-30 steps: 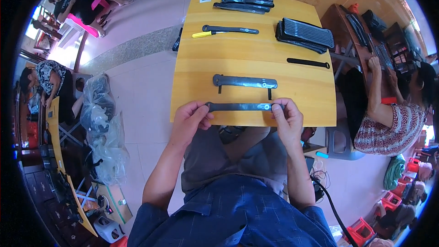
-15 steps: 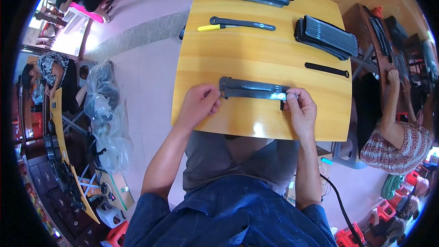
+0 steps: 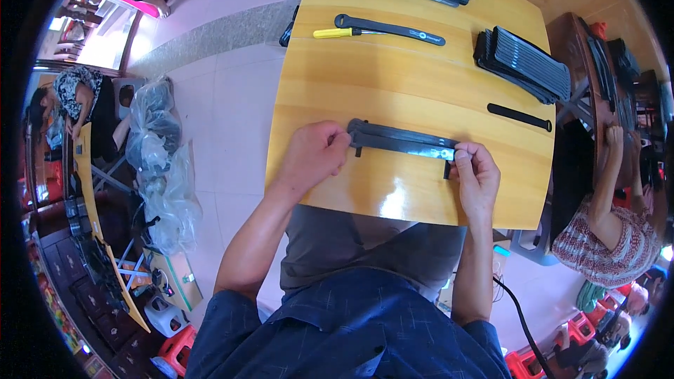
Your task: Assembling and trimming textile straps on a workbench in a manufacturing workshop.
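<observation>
Strap, flat and dark, is held alongside another strap over the near part of the wooden table; whether they touch cannot be told. Its left end is pinched by the left hand, its right end by thumb and fingers of the right hand.

Plastic bags: clear, heaped on the left floor
Left co-worker: black-and-white top, bent at the far end of a narrow yellow table
Near-left stools: one grey, one red
Right co-worker: red-and-white patterned top, arms stretched forward
Black cable: near right, curving downward
</observation>
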Demonstrator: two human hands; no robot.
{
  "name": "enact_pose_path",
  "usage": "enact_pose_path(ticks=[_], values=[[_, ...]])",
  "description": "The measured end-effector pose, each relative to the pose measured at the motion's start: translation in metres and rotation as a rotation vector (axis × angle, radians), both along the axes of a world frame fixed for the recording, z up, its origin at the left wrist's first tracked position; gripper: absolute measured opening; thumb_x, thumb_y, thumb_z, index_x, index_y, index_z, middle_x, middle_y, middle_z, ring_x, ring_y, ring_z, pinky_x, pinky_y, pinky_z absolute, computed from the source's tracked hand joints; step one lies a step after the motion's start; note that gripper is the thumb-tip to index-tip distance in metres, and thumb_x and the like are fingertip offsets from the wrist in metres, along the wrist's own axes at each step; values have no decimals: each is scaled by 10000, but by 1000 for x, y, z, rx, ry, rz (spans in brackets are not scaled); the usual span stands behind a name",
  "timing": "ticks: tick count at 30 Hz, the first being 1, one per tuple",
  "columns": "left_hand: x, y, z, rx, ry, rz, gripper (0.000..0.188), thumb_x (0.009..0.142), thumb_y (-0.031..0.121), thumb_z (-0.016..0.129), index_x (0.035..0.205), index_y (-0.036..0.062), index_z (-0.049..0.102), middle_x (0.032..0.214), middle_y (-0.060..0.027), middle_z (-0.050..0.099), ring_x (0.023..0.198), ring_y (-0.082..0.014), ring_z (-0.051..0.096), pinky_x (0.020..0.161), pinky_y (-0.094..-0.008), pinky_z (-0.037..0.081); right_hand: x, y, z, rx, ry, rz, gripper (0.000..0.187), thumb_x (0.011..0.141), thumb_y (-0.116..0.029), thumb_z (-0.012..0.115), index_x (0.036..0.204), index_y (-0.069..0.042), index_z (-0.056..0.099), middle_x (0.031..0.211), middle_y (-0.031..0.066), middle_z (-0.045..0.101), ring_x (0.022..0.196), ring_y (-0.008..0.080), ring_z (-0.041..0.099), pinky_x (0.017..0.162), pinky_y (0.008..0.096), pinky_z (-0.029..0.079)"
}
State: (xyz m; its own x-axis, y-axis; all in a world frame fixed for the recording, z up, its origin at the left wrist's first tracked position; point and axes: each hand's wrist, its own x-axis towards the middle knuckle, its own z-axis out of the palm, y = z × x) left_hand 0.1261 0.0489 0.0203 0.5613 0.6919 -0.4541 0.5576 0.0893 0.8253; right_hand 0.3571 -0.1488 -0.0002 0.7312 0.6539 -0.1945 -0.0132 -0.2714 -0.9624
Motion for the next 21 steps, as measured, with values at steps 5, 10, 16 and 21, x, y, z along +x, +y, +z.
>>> enact_pose_path(ticks=[5,10,16,21], values=[[1,2,1,18,8,-13,205,1015,186,641,927,12,703,658,-37,663,537,-103,636,494,-268,507,1,0,-1,1,-23,12,114,1051,-122,667,1080,-23,716,813,-30,660,693,40,566,623,198,471],[5,-1,9,13,-1,45,242,992,146,624,819,-13,680,587,-63,625,507,-133,620,511,-318,488,0,2,-1,-8,-22,22,116,1049,-123,669,1076,-20,714,806,-33,655,686,39,563,618,198,468],[5,0,9,33,30,17,257,985,178,618,839,-21,688,613,-89,643,511,-157,638,519,-330,508,1,4,-1,-29,-41,9,117,1049,-131,671,1069,-25,718,798,-36,652,674,38,564,609,200,472],[2,3,8,5,5,-17,257,1016,209,624,867,8,680,641,-52,651,538,-125,635,510,-301,518,1,4,-3,-49,-69,8,126,1052,-139,669,1065,-23,715,801,-30,654,674,40,566,608,205,476]])
